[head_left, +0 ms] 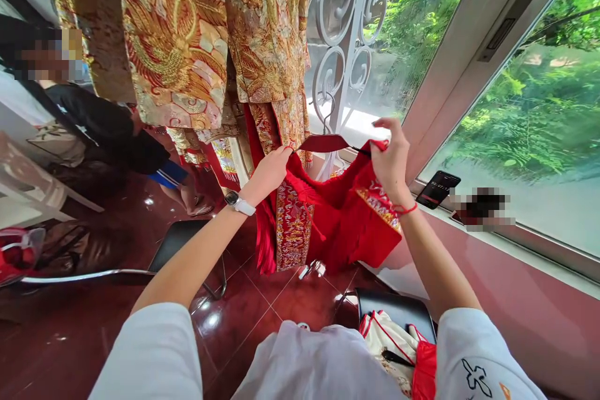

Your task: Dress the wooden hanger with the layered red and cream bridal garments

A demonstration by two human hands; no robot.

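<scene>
A red embroidered garment [328, 215] hangs on a dark red hanger [323, 142] in front of me. My left hand [270, 170], with a white watch on the wrist, grips the garment's left shoulder by the hanger's end. My right hand [390, 159], a red cord on its wrist, pinches the garment's right shoulder over the hanger's other end. Both hands are closed on the cloth.
Gold embroidered robes [197, 31] hang at the upper left. A seated person in black [94, 125] is at the left. A phone [438, 189] lies on the window sill [515, 250]. Black stools [180, 244] stand on the glossy red floor; clothes lie on the near one [394, 331].
</scene>
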